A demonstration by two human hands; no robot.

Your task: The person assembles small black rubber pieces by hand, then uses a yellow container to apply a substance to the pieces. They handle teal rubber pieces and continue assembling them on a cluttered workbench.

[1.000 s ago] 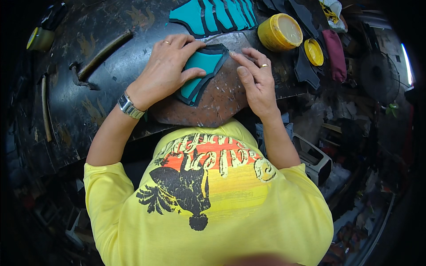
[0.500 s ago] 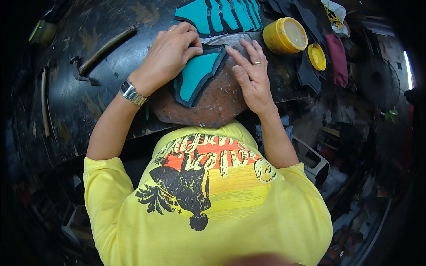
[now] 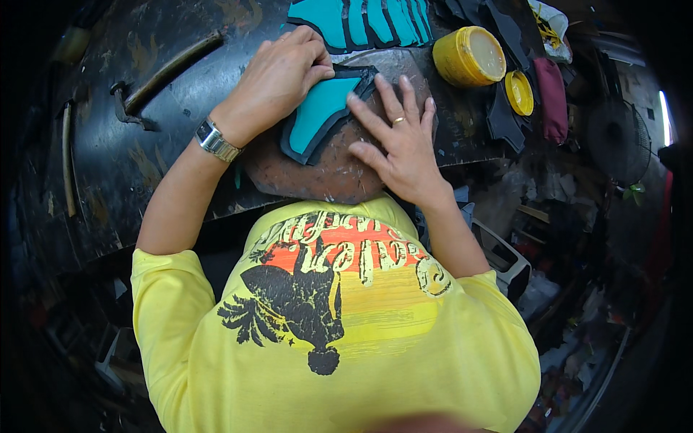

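A flat teal piece with a black border, curved like a shoe-upper cutting, lies on a worn reddish-brown board. My left hand, with a metal watch at the wrist, is closed in a pinch at the piece's upper left edge; its curled fingertips are partly hidden. Spread out with a ring on one finger, my right hand rests over the board, its fingertips at the piece's right border. Just beyond lie several similar teal pieces, overlapping in a row.
A yellow tub of pale paste stands at the far right beside its yellow lid. Dark cut pieces and a maroon bundle lie near them. To the left rest a hammer and a thin stick-like tool.
My right hand has moved left and spread its fingers over the piece's right border. The piece has shifted slightly upward, with my left hand still at its upper left edge.
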